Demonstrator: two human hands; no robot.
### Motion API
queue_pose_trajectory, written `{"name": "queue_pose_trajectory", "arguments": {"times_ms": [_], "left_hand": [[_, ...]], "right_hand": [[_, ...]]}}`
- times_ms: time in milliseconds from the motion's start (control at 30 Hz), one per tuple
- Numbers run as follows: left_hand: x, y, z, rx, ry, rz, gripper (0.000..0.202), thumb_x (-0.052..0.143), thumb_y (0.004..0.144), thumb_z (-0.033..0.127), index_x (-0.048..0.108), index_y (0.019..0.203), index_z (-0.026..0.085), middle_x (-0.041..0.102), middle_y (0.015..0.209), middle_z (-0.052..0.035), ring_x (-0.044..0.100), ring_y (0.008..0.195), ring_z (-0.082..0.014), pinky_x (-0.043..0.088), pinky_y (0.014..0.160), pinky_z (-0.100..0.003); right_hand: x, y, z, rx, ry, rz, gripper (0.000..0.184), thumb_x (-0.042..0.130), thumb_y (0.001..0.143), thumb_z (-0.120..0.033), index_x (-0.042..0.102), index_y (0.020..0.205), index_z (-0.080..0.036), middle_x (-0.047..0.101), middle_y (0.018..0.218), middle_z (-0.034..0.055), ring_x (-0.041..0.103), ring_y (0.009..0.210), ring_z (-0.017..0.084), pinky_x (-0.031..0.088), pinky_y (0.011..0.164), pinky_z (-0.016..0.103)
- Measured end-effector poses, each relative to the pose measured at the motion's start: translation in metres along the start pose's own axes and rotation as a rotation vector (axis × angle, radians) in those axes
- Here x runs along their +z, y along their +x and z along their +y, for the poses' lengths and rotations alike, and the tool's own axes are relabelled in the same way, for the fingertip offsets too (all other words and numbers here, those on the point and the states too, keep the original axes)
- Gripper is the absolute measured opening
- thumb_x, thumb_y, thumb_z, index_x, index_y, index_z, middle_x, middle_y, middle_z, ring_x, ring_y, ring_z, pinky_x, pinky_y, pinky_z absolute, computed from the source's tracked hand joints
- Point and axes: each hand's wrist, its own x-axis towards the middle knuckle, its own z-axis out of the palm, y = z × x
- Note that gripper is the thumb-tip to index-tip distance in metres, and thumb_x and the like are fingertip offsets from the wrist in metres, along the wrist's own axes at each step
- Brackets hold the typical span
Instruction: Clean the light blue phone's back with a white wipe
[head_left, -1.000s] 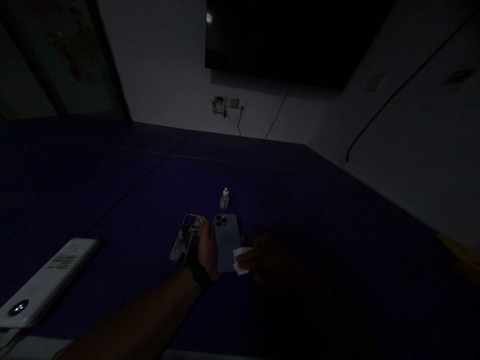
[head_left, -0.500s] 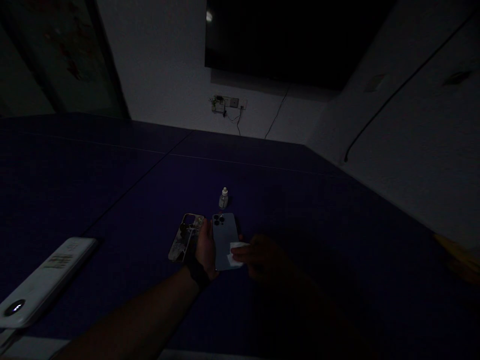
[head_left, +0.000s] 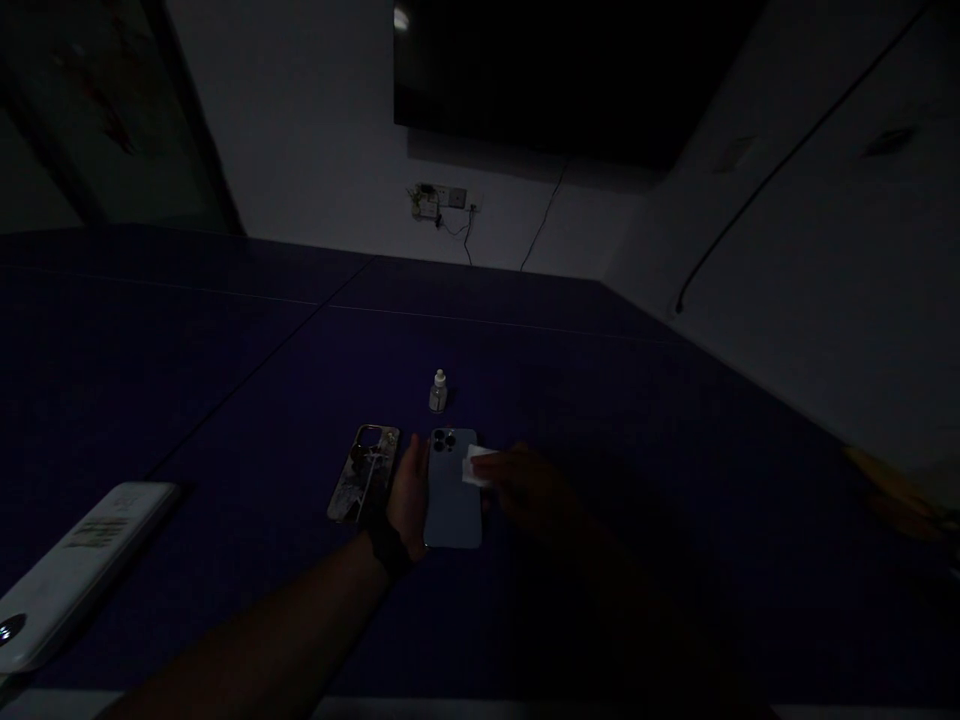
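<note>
The room is very dark. A pale blue phone (head_left: 452, 492) lies back side up on the dark blue table (head_left: 225, 380). My left hand (head_left: 409, 500) grips its left edge and holds it in place. My right hand (head_left: 525, 487), in shadow, pinches a small white wipe (head_left: 477, 465) against the phone's upper right part, just below the camera lenses. A patterned phone case (head_left: 363, 472) lies flat just left of my left hand. A small white-capped bottle (head_left: 438, 391) stands upright a little beyond the phone.
A long white device (head_left: 67, 565) with a round dark button lies at the table's near left. A wall socket with cables (head_left: 437, 201) and a dark screen (head_left: 540, 80) are on the far wall. The right wall runs close along the table.
My right hand has slid the white wipe up the phone's back, from its lower right corner toward the camera end. My left hand kept its hold; the view shifted slightly.
</note>
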Motion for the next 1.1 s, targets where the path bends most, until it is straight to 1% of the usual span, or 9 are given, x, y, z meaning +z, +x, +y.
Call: {"name": "queue_pose_trajectory", "arguments": {"times_ms": [100,200,333,500,667,767,933,1000,1100], "left_hand": [[0.004,-0.004,-0.003,-0.118,0.008,-0.042,0.052,0.046,0.094,0.063,0.056,0.126,0.024,0.071,0.101,-0.0092,0.071,0.079,-0.0244,0.055,0.073,-0.039],[0.007,-0.008,-0.005,-0.159,0.027,-0.052,0.052,0.045,0.094,0.064,0.054,0.128,0.026,0.070,0.103,-0.0092,0.071,0.079,-0.0240,0.055,0.073,-0.040],[0.008,-0.008,-0.004,-0.120,0.044,-0.033,0.051,0.045,0.095,0.062,0.056,0.126,0.024,0.071,0.099,-0.0089,0.070,0.078,-0.0241,0.054,0.072,-0.038],[0.008,-0.004,-0.004,0.023,0.018,0.014,0.050,0.048,0.094,0.057,0.062,0.119,0.016,0.071,0.090,-0.0097,0.068,0.072,-0.0250,0.052,0.068,-0.035],[0.005,0.000,-0.007,-0.006,-0.026,-0.075,0.059,0.048,0.090,0.064,0.063,0.114,0.013,0.070,0.086,-0.0115,0.065,0.066,-0.0238,0.049,0.064,-0.034],[0.003,0.001,-0.008,-0.020,-0.015,-0.090,0.056,0.049,0.091,0.063,0.062,0.117,0.015,0.070,0.088,-0.0112,0.066,0.066,-0.0235,0.050,0.064,-0.034],[0.004,-0.003,-0.007,-0.060,0.021,-0.076,0.049,0.052,0.093,0.058,0.059,0.124,0.020,0.072,0.094,-0.0099,0.070,0.072,-0.0238,0.054,0.067,-0.035],[0.006,-0.004,-0.006,-0.061,0.020,-0.057,0.049,0.050,0.094,0.058,0.059,0.125,0.020,0.072,0.094,-0.0097,0.070,0.072,-0.0237,0.054,0.067,-0.035],[0.008,-0.004,-0.004,-0.023,0.000,-0.035,0.050,0.048,0.094,0.058,0.061,0.122,0.017,0.071,0.091,-0.0094,0.068,0.067,-0.0225,0.052,0.064,-0.033]], "right_hand": [[-0.004,0.003,0.007,0.064,-0.074,0.057,0.032,0.044,0.099,-0.017,0.064,0.123,-0.021,0.071,0.124,0.0115,0.068,0.112,0.021,0.049,0.094,0.041],[-0.002,0.007,0.009,0.084,-0.079,0.032,0.033,0.043,0.099,-0.017,0.064,0.125,-0.018,0.068,0.131,0.0134,0.067,0.114,0.022,0.049,0.091,0.040],[0.004,0.008,0.012,0.092,-0.044,-0.028,0.033,0.049,0.094,-0.015,0.068,0.121,-0.020,0.071,0.125,0.0111,0.070,0.104,0.020,0.050,0.086,0.038],[0.003,0.005,-0.002,-0.039,0.101,-0.187,0.029,0.057,0.086,-0.014,0.072,0.109,-0.025,0.076,0.115,0.0054,0.072,0.092,0.018,0.050,0.084,0.036],[-0.003,0.001,-0.019,-0.102,0.178,-0.311,0.030,0.060,0.081,-0.014,0.073,0.104,-0.026,0.078,0.110,-0.0003,0.071,0.096,0.017,0.048,0.090,0.036],[-0.003,0.002,-0.009,-0.088,0.093,-0.259,0.033,0.059,0.084,-0.012,0.072,0.110,-0.026,0.077,0.113,0.0020,0.071,0.098,0.017,0.048,0.090,0.036],[-0.005,0.011,0.017,0.048,-0.053,-0.130,0.033,0.054,0.089,-0.014,0.071,0.116,-0.023,0.073,0.123,0.0086,0.070,0.097,0.020,0.050,0.083,0.037],[-0.005,0.011,0.016,0.060,-0.053,-0.116,0.034,0.052,0.089,-0.014,0.071,0.116,-0.022,0.072,0.123,0.0096,0.070,0.098,0.020,0.050,0.083,0.038],[-0.004,0.006,-0.001,-0.022,0.002,-0.162,0.032,0.052,0.090,-0.015,0.070,0.114,-0.023,0.074,0.119,0.0065,0.070,0.096,0.018,0.050,0.085,0.037]]}}
